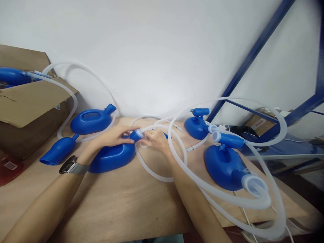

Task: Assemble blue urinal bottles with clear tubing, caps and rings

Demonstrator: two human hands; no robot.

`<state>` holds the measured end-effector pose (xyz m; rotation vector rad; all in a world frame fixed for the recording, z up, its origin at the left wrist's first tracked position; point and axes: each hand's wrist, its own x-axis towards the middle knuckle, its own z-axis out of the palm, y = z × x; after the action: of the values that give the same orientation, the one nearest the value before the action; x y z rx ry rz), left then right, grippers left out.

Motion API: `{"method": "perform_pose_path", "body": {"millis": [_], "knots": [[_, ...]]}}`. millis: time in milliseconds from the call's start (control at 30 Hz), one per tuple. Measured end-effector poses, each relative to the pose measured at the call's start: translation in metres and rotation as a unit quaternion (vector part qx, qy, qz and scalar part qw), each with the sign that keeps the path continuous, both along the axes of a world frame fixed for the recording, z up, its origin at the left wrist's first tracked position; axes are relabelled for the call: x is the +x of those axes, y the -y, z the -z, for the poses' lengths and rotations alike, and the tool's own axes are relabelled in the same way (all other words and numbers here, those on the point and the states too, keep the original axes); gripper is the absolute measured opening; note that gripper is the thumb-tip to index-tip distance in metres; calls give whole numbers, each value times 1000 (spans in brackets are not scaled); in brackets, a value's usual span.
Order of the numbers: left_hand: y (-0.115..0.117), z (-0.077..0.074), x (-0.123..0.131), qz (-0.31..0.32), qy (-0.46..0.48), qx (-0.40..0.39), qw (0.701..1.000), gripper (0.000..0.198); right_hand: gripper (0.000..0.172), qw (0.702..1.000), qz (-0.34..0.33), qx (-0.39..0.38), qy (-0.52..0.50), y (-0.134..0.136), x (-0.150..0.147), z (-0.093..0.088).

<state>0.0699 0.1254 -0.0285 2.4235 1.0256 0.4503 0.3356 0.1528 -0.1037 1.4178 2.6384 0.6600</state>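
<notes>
A blue urinal bottle [111, 158] lies on the wooden table in front of me, its neck pointing right. My left hand [117, 135], with a watch at the wrist, is closed round the neck. At the mouth sits a translucent white cap [138, 133], and my right hand [157, 139] has its fingers closed on it. A clear hose [158, 176] loops about my right hand; where it meets the cap is partly covered by my fingers. Left of the bottle are a loose blue funnel piece [58, 150] and another blue bottle [91, 120] with an uncapped neck.
Two blue bottles with caps and hoses, a near one [221, 165] and a far one [194, 127], stand at right. An open cardboard box [37, 104] is at left, a red container [10, 168] before it. Blue metal framing [253, 54] rises at right against the wall.
</notes>
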Motion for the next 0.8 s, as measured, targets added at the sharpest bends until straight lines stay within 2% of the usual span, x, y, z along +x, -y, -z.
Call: {"method": "perform_pose_path", "body": {"millis": [100, 200, 333, 533, 667, 800], "knots": [[-4, -1, 3, -8, -18, 1, 1000, 78, 132, 1000, 3, -8, 9, 1, -4, 4], [-7, 0, 5, -6, -11, 2, 1000, 74, 133, 1000, 11, 20, 9, 3, -7, 16], [-6, 0, 5, -12, -13, 23, 1000, 67, 125, 998, 49, 41, -14, 7, -12, 29], [-10, 3, 1, -62, -42, 46, 996, 71, 108, 995, 87, -39, -35, 4, -11, 16], [-21, 8, -15, -117, -61, 55, 990, 72, 85, 990, 92, -79, 75, 1, -6, 16], [-29, 10, -43, -169, -99, 76, 978, 78, 81, 973, 49, -142, 173, 7, -8, 21]]}}
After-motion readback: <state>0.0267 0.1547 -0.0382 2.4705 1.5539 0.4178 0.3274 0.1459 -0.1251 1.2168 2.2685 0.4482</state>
